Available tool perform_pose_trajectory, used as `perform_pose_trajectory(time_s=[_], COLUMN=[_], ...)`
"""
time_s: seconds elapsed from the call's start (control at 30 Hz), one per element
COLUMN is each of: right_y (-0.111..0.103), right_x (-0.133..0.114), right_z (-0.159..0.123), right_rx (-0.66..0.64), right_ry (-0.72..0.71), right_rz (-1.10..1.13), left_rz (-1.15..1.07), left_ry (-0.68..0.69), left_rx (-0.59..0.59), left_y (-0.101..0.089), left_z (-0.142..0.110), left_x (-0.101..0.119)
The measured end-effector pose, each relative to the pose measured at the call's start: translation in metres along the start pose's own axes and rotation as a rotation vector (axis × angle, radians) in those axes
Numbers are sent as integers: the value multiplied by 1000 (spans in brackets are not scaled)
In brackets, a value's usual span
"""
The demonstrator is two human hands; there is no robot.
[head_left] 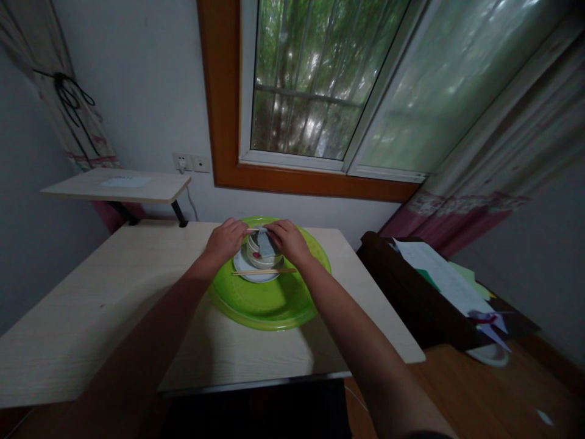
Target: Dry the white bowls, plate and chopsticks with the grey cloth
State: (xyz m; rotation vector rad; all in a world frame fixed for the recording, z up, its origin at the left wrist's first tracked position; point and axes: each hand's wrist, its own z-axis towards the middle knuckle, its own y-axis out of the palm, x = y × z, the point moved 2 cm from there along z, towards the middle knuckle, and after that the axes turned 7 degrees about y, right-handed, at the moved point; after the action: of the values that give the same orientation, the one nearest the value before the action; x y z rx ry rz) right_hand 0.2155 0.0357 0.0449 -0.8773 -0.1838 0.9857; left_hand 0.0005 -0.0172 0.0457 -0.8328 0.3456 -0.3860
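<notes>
A patterned bowl (pixel 256 258) with a reddish mark on its side, perhaps one of a stack, rests on a white plate (pixel 244 268). Over the bowl's opening and near side hangs a grey cloth (pixel 266 245). My left hand (pixel 226 239) is closed at the bowl's left rim, fingertips pinched together. At the right rim my right hand (pixel 289 239) has its fingers closed on the cloth's upper edge. A pair of chopsticks (pixel 260 272) lies across the front of the plate. All of it sits on a large round green tray (pixel 269 305).
The pale wooden table (pixel 114 305) carries a small raised shelf (pixel 114 183) with paper on it at the back left. Behind are a wall and window (pixel 320 79). To the right stands a dark brown piece of furniture (pixel 402 292) with papers (pixel 443 274) on top.
</notes>
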Motion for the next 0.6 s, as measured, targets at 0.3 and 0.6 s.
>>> perform_pose_trajectory(time_s=[0.3, 0.6], right_y=[5, 0], right_x=[-15, 11], right_z=[3, 3], right_rx=[-29, 35], right_ry=[-59, 148], right_rz=[-38, -121], left_rz=[-53, -138], left_ry=[82, -153], left_rx=[-22, 137], left_y=[4, 1], left_z=[0, -3], left_x=[4, -12])
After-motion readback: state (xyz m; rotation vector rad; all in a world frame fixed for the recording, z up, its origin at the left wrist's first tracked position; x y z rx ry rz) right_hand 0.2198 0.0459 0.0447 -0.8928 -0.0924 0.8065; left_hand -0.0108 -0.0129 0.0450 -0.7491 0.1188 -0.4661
